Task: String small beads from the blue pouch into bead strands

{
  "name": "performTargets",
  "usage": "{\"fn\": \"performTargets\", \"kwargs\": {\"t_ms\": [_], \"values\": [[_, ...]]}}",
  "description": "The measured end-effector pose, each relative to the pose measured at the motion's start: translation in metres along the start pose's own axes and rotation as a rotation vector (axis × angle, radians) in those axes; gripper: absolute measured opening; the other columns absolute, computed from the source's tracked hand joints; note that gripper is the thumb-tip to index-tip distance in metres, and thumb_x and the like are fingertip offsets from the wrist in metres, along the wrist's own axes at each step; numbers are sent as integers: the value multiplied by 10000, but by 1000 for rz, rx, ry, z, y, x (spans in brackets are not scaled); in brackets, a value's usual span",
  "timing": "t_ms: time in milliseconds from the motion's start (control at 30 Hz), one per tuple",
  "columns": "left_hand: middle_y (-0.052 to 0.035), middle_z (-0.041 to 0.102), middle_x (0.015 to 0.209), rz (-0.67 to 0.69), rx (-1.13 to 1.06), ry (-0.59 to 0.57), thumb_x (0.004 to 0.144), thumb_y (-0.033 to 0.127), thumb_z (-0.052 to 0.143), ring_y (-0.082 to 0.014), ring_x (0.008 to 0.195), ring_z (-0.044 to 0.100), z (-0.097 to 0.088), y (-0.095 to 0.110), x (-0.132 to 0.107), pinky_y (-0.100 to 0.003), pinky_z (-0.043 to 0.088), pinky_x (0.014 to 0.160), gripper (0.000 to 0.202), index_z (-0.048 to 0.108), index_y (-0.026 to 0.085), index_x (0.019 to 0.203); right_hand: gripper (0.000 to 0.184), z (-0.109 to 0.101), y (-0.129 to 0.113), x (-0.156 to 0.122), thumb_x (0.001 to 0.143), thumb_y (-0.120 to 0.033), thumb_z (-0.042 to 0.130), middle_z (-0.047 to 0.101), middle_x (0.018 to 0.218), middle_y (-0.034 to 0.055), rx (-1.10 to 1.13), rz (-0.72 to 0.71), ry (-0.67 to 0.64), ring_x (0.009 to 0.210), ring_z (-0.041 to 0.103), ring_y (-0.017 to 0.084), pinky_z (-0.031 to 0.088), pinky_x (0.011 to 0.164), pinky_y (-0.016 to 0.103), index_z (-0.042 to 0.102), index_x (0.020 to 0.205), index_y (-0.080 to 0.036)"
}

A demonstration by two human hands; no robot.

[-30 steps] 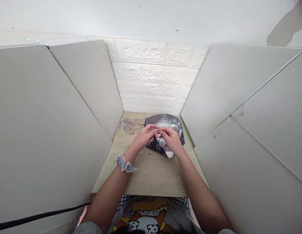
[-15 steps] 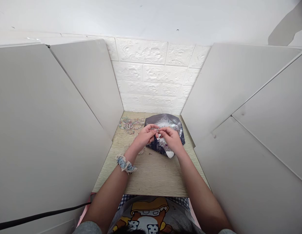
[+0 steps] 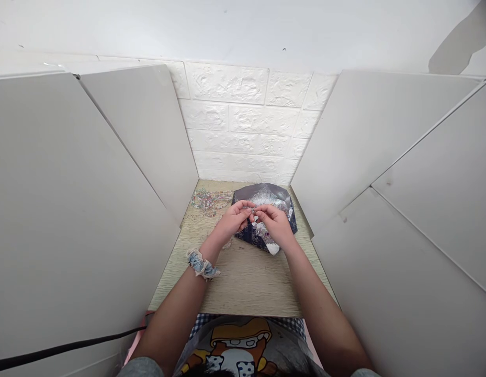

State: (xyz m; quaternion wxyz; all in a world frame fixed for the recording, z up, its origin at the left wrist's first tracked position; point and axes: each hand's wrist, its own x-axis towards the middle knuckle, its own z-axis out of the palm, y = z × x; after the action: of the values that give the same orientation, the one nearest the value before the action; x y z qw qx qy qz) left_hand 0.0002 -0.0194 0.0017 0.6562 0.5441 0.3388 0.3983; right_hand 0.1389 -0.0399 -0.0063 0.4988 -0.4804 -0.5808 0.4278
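Note:
My left hand [image 3: 232, 222] and my right hand [image 3: 276, 224] meet fingertip to fingertip above a dark, shiny foil bag [image 3: 266, 198] lying open on the wooden table [image 3: 243, 277]. Both hands pinch something tiny between thumb and fingers; it looks like a small bead piece [image 3: 253, 211], too small to name for sure. A blue frilly scrunchie [image 3: 201, 264] sits on my left wrist. A heap of finished beaded strings [image 3: 209, 201] lies on the table to the left of the bag.
White panels [image 3: 89, 209] wall the table in on the left and right [image 3: 384, 209], with a white brick-pattern wall [image 3: 243, 125] at the back. A black cable [image 3: 62, 348] runs along the lower left. My lap with a cartoon-print bag [image 3: 243, 348] is below the table edge.

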Motion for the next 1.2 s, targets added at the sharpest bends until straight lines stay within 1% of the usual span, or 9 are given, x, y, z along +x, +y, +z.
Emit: {"fn": "performTargets", "kwargs": {"t_ms": [267,367,500,667,900,967,1033,1133,1200], "values": [[58,467,543,-37,45,29,748,309,491,-3,344,313,4,2,0,-138,200,334,194,486,154,863,152,3,7,1,724,-302,481,571,635,-1,-10,1,-40,610,517,120,414,618,260,578,747,-187],[59,468,545,-40,48,31,743,322,495,-4,348,320,4,1,0,-138,206,336,210,491,154,868,152,2,7,1,718,-298,496,576,643,4,-54,-10,-13,624,521,125,411,615,258,592,747,-184],[43,500,573,-50,123,23,723,378,510,-9,362,348,2,0,0,-148,223,344,266,538,141,840,132,-2,5,-1,709,-275,529,574,683,19,-232,-128,67,675,522,133,402,630,251,620,688,-180],[-11,591,621,-120,296,54,698,407,523,-21,382,385,-2,1,-1,-167,254,364,306,605,114,721,155,-4,5,-3,748,-246,502,551,710,16,-521,-288,63,647,502,114,383,610,235,643,700,-206],[-28,606,619,-149,377,87,683,441,511,-37,383,396,-4,-4,1,-180,283,387,332,583,118,654,173,-3,5,-5,768,-276,482,529,731,14,-650,-291,76,611,489,107,373,578,236,634,723,-209],[-27,597,619,-126,400,105,686,439,495,-51,406,418,-4,-6,2,-190,307,408,325,563,124,639,173,-2,4,-5,771,-287,475,527,744,16,-644,-282,89,607,483,108,374,577,239,622,730,-206],[-19,580,620,-66,390,109,699,401,467,-69,466,451,-4,-8,2,-200,340,454,292,543,134,609,164,-1,3,-5,775,-279,464,528,761,18,-621,-282,98,612,479,110,379,587,243,605,737,-203],[-5,529,586,11,309,70,715,345,415,-94,578,482,-4,-9,2,-217,384,570,291,491,146,517,154,1,3,-5,780,-251,447,536,773,19,-571,-303,68,626,477,113,385,597,245,586,734,-203],[-4,502,570,19,243,56,728,361,399,-108,627,492,-4,-9,2,-234,396,651,328,459,149,486,152,2,2,-4,781,-239,445,544,774,17,-540,-327,45,631,477,113,385,595,242,585,732,-204]]}}
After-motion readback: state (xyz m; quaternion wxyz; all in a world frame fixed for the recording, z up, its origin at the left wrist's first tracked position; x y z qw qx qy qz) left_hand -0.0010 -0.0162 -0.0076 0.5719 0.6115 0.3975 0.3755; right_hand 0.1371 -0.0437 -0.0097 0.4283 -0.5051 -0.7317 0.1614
